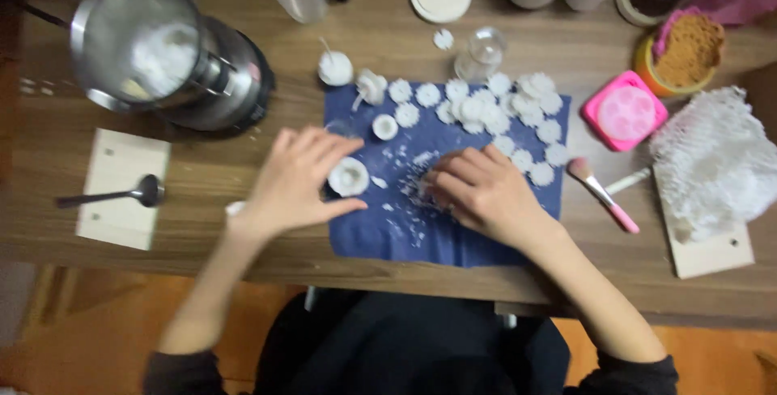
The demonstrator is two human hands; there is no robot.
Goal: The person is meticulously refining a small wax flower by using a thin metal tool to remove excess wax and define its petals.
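A dark blue cloth lies on the wooden table in front of me. My left hand rests on its left edge, fingers curled around a small round white mould piece. My right hand sits on the middle of the cloth, fingertips pinched down among loose white crumbs; whether it holds anything is hidden. Several white flower-shaped pieces lie in rows along the cloth's far and right side. A small white cup-shaped piece stands just beyond my left hand.
A steel pot of white powder sits on a base at the far left. A spoon rests on a pale board. To the right are a pink brush, a pink mould, white mesh and several jars.
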